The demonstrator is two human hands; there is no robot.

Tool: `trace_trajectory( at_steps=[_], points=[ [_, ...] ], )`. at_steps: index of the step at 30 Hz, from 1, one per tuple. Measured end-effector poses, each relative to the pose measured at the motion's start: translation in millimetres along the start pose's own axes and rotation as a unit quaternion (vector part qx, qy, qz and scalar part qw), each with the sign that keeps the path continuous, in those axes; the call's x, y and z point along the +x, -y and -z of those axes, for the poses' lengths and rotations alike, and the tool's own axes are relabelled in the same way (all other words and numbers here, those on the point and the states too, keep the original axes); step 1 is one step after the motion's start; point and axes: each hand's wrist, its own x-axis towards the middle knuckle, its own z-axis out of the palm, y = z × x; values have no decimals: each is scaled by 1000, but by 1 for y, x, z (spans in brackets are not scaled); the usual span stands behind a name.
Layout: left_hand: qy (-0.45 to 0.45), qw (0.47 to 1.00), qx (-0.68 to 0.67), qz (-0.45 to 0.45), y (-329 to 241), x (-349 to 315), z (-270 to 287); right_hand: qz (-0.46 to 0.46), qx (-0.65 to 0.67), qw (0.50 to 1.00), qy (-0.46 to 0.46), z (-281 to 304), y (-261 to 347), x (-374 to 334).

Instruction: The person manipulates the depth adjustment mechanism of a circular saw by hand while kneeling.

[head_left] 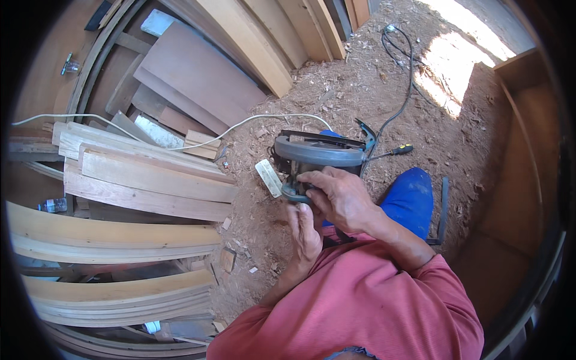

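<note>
In front of my body is a grey and black power tool (321,151) that looks like a handheld circular saw, with its long flat plate uppermost. My right hand (345,198) grips its near side, fingers bent against the body. Beneath its teal end part, my left hand (305,235) holds on with thumb and fingers pointing up; part of that grip is hidden. Just beyond the tool on the right lies a screwdriver (396,150) with a black and yellow handle. A pale rectangular piece (268,178) lies left of the tool.
Stacked wooden boards (150,180) fill the left side, with more planks (264,36) at the back. A dark cable (403,111) and a white cord (240,125) cross the shaving-covered floor (336,90). At right stands a large brown wooden panel box (510,198).
</note>
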Motion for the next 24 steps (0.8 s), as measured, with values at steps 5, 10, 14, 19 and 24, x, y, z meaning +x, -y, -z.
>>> trace_trajectory(
  at_steps=[5,10,14,19,24],
  points=[
    [27,998,42,-30,2,21,17,1,-26,1000,5,0,4,2],
    [101,993,52,-16,-17,37,30,-27,-39,999,-2,0,18,-7],
    [139,987,81,-14,-15,48,44,-27,-85,995,37,8,26,-7],
    [137,969,195,-60,-19,46,23,11,-146,975,170,31,25,14],
    [145,969,202,-17,-35,56,31,49,-213,945,243,37,22,39]
  ],
)
